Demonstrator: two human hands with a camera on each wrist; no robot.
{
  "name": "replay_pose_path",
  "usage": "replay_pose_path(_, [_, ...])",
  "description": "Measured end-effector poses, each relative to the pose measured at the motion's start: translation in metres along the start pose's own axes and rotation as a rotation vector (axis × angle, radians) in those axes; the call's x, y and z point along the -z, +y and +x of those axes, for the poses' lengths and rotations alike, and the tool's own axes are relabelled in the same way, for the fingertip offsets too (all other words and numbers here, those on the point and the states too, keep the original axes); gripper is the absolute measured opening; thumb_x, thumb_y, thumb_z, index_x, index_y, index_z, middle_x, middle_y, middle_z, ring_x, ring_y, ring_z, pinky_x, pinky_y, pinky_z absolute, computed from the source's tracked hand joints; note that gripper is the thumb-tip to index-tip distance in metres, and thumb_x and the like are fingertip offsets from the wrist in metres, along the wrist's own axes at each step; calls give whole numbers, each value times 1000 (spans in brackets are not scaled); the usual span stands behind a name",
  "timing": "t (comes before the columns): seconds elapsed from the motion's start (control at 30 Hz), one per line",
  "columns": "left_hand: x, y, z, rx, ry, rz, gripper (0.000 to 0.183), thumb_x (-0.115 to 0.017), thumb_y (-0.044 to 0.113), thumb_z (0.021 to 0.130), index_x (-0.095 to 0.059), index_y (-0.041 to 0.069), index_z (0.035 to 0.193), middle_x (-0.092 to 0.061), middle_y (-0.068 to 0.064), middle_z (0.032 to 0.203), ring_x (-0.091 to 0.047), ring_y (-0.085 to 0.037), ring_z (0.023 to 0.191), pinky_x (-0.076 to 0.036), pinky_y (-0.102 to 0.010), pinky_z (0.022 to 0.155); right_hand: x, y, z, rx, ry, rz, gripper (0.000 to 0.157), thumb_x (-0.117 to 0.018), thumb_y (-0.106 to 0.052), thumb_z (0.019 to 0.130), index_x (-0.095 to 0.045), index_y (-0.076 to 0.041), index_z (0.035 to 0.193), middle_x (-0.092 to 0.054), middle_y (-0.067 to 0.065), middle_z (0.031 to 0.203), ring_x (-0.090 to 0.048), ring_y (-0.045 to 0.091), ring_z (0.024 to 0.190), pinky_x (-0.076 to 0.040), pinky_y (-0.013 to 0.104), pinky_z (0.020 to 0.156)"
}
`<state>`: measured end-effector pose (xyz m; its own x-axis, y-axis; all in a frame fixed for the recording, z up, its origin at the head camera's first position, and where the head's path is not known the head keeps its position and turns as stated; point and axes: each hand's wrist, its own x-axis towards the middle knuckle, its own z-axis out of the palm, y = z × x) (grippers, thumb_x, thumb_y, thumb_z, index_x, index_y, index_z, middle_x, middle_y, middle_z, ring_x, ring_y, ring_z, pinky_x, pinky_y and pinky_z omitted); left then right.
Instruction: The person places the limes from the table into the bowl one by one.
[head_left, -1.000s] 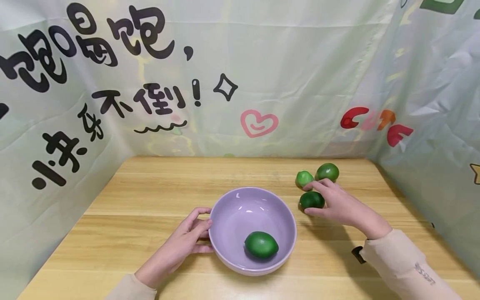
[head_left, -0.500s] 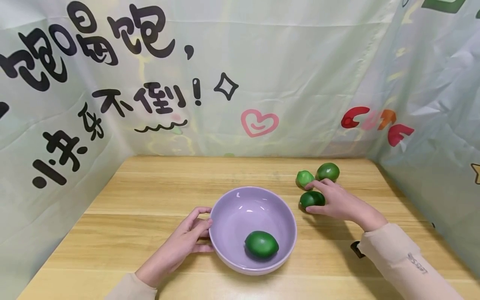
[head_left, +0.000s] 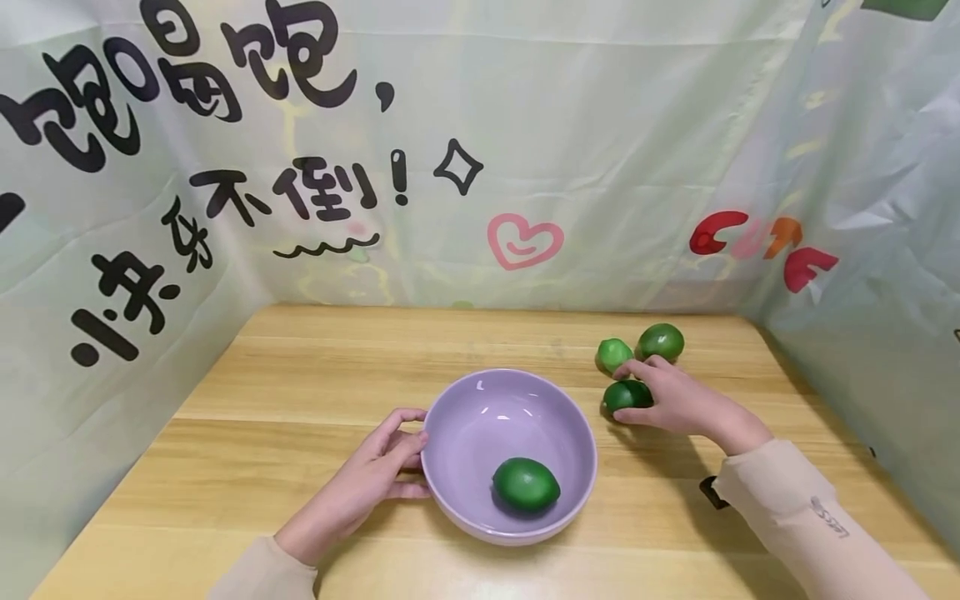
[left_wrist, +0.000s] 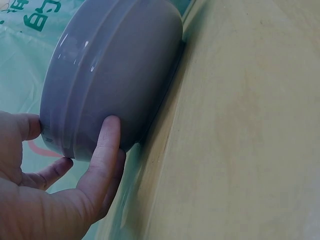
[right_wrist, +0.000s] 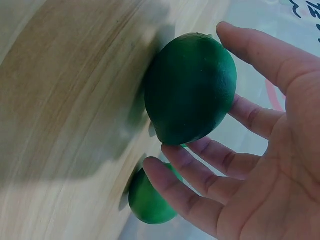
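A purple bowl stands on the table with a dark green lime lying in it. At the bowl's left side my left hand holds it, thumb at the rim and fingers against the outer wall, seen closely in the left wrist view. My right hand has its thumb and fingers round a second dark green lime, which rests on the table right of the bowl. In the head view the hand covers part of this lime. Its fingertips are near a small light green fruit.
A larger green fruit sits at the back right, beside the light green one. The wooden table is bounded by printed cloth walls at the back and both sides. A black mark lies near the right sleeve.
The head view has shifted slightly. My right hand has settled a little closer round the lime, its forearm moving slightly left. My left hand and the bowl stay put.
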<state>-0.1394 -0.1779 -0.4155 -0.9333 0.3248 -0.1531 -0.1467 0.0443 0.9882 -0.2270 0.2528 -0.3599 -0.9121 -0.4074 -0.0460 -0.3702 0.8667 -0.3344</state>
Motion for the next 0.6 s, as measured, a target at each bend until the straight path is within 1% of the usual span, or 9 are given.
replay_pose_path(0.1, [0, 1, 0, -7, -7, -4, 48, -59, 29, 112, -43, 11, 153, -61, -26, 134, -72, -28, 110, -70, -47, 92, 0, 1, 1, 7, 4, -7, 56, -84, -41, 93, -63, -10, 133, -59, 31, 128, -63, 44, 113, -59, 66, 94])
replay_pose_path(0.27, [0, 1, 0, -5, -2, -4, 47, -59, 29, 112, -44, 11, 153, -62, -25, 134, -73, -28, 109, -70, -47, 92, -2, 2, 3, 10, 13, -11, 62, -84, -40, 94, -57, -8, 140, -57, 34, 131, -65, 49, 116, -58, 69, 94])
replay_pose_path(0.33, [0, 1, 1, -1, 5, -1, 47, -60, 29, 112, -45, 11, 152, -62, -25, 133, -73, -27, 109, -70, -47, 91, -3, 2, 4, 11, 13, -9, 59, -83, -39, 94, -57, -8, 138, -56, 34, 132, -64, 49, 117, -58, 69, 94])
replay_pose_path(0.4, [0, 1, 1, 3, 12, -1, 46, -60, 29, 111, -46, 12, 151, -62, -25, 133, -73, -28, 109, -70, -47, 91, -3, 2, 5, 16, 11, -9, 55, -83, -38, 95, -60, -9, 136, -57, 33, 131, -64, 46, 115, -59, 67, 94])
replay_pose_path(0.6, [-1, 0, 1, 5, 6, -1, 46, -60, 29, 111, -46, 12, 152, -61, -25, 133, -73, -28, 109, -70, -48, 92, -6, 3, 7, 28, -4, -11, 50, -84, -36, 94, -63, -9, 131, -59, 30, 126, -65, 42, 111, -60, 65, 93])
